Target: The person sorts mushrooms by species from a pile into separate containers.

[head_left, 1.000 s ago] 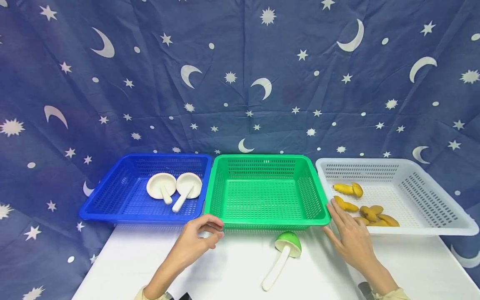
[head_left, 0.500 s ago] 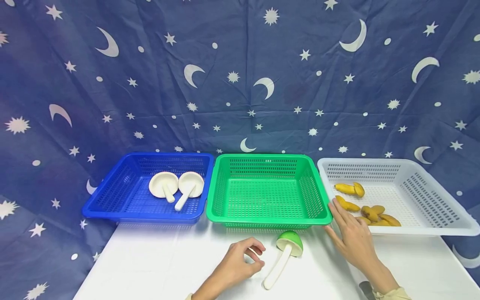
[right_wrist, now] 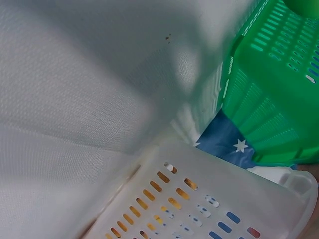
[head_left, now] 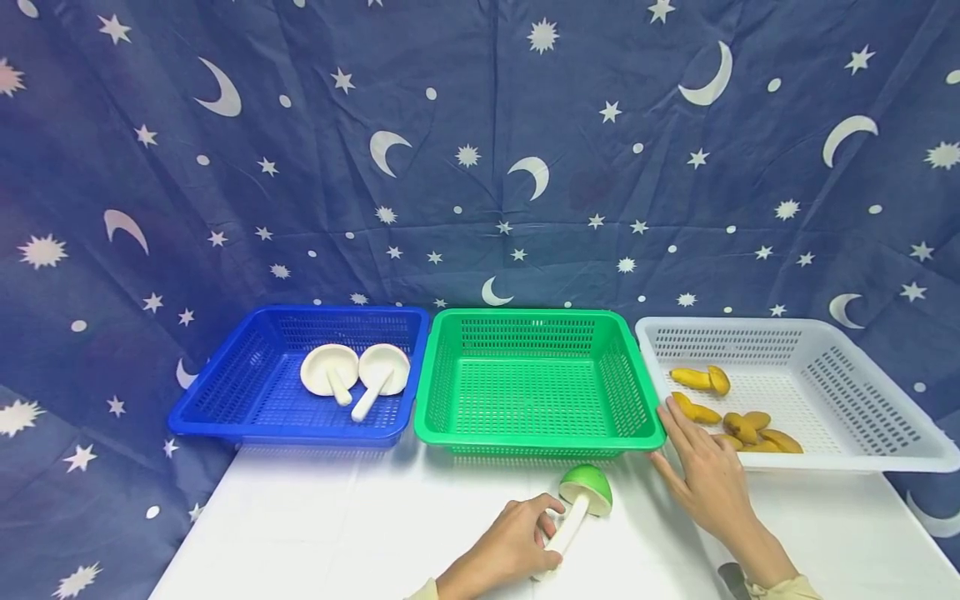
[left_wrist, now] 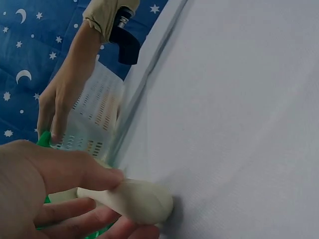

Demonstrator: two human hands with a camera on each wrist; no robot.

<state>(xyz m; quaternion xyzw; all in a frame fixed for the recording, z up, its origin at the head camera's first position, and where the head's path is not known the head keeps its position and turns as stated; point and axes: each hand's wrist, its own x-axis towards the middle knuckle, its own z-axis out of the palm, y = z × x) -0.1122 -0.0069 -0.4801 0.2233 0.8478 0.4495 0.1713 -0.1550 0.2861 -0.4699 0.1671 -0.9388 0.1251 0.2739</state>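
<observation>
A mushroom (head_left: 587,490) with a green cap and long white stem lies on the white table in front of the green basket (head_left: 540,447). My left hand (head_left: 517,537) has its thumb and fingers around the lower stem; the left wrist view shows the thumb pressed on the pale stem end (left_wrist: 147,201). My right hand (head_left: 701,483) rests with extended fingers at the near corner where the green basket meets the white basket (head_left: 847,461). Nothing is held in it.
Left of the green basket stands a blue basket (head_left: 300,434) with two pale mushrooms (head_left: 382,371) lying underside up. Several yellow-brown mushrooms (head_left: 742,425) lie in the white basket. Behind the baskets hangs a blue cloth (head_left: 450,250) with moons and stars.
My left hand has moved right from the blue and green baskets' near corners to the green-capped mushroom and taken its stem. The mushroom has shifted slightly. My right hand has stayed in place.
</observation>
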